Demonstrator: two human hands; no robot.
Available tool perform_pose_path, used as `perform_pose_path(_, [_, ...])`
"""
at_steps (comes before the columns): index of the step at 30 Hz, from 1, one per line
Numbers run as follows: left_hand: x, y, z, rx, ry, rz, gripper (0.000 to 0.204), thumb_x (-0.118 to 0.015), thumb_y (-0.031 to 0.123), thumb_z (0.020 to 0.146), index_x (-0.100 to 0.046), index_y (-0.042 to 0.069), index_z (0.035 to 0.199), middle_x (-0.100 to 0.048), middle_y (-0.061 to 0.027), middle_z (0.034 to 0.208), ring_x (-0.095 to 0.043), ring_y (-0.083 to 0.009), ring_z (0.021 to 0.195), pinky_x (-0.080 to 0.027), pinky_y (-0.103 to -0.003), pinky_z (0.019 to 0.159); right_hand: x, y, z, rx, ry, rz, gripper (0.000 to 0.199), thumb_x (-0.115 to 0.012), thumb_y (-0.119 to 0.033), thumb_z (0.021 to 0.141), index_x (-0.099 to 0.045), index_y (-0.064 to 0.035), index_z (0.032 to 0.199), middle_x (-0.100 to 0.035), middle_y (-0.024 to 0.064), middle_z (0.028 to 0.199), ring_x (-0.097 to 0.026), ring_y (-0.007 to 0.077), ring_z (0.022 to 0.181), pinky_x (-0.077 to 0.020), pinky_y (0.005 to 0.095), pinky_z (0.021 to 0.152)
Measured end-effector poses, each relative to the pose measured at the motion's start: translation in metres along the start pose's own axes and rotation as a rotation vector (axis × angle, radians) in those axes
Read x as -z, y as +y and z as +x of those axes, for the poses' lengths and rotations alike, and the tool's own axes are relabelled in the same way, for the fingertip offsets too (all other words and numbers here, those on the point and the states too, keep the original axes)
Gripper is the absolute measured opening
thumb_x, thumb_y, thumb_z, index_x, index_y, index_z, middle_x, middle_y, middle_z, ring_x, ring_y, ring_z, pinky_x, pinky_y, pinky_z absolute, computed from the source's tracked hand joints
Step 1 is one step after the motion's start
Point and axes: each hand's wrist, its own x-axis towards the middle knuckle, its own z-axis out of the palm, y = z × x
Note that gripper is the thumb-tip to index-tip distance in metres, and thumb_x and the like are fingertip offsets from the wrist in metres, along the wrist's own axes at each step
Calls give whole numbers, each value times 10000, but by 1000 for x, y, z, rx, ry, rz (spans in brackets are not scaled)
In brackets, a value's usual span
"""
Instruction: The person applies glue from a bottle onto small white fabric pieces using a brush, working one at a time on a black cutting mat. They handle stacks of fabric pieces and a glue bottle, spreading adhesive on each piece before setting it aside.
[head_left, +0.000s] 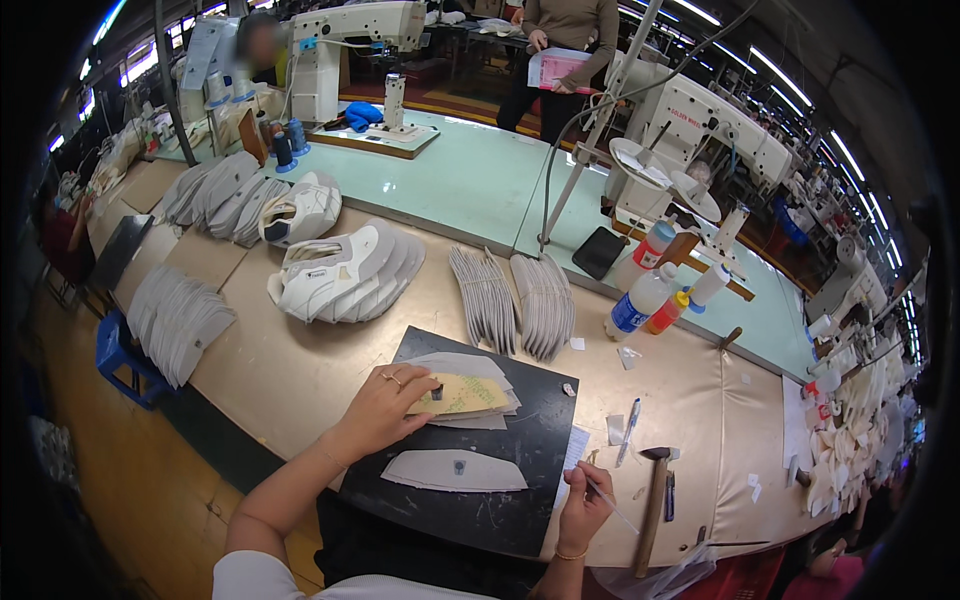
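Observation:
My left hand (390, 405) grips the left end of a yellow card template (470, 396) with green markings and a small dark cutout. Beneath the template lie pale grey fabric pieces (455, 364), fanned out on a black board (490, 510). Nearer to me on that board rests a single curved grey piece (420, 470) with a small dark mark at its middle. Off the board's right edge, my right hand (582, 510) is closed around a slim, pale pen-like stick (622, 515). Its exact kind is unclear.
A hammer (652, 510), a pen (629, 432) and several bottles (640, 300) lie or stand on the right. Bundled grey strips (484, 300), stacked shoe uppers (350, 275) and grey piles (175, 320) occupy the back and left. Sewing machines (700, 125) stand beyond; a person (570, 40) is across the table.

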Motion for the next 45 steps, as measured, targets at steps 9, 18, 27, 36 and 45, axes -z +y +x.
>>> perform_pose_path(9, [11,10,2,24,48,12,463,-820,224,806,-649,113,1222,-631,-111,1287,-595,-299,1180,-437,-424,1023,0,-1,-1,-12,-32,-13,107,-673,-40,981,-674,64,1006,-657,102,881,-675,163,783,-536,264,741])
perform_pose_path(18, [-8,53,-36,-65,-184,-263,437,-806,256,828,-662,116,1216,-616,-113,1312,-584,-291,1201,-448,-411,1024,-10,-2,0,36,-68,-51,86,-647,-22,987,-672,49,1028,-640,123,971,-670,167,794,-561,268,709])
perform_pose_path(27, [-27,57,-60,-44,-260,-194,378,-788,248,834,-688,112,1172,-610,-106,1339,-559,-301,1212,-433,-428,1028,-5,-13,-8,-5,-225,-101,210,-585,-115,1048,-667,44,1158,-613,103,1056,-686,161,877,-571,249,737])
perform_pose_path(36, [-24,54,-59,-18,-204,-167,336,-820,205,796,-727,95,1099,-637,-100,1351,-586,-311,1217,-447,-424,1034,-8,-13,-16,-90,-132,72,45,-612,-18,1004,-621,25,997,-628,102,1017,-682,160,842,-552,266,761])
perform_pose_path(45, [-30,54,-54,10,-175,-220,355,-830,220,790,-724,71,1094,-636,-94,1360,-585,-300,1212,-452,-413,1033,-7,-15,-21,-94,-194,-67,63,-689,-1,954,-635,15,981,-635,84,928,-649,140,810,-516,255,738])
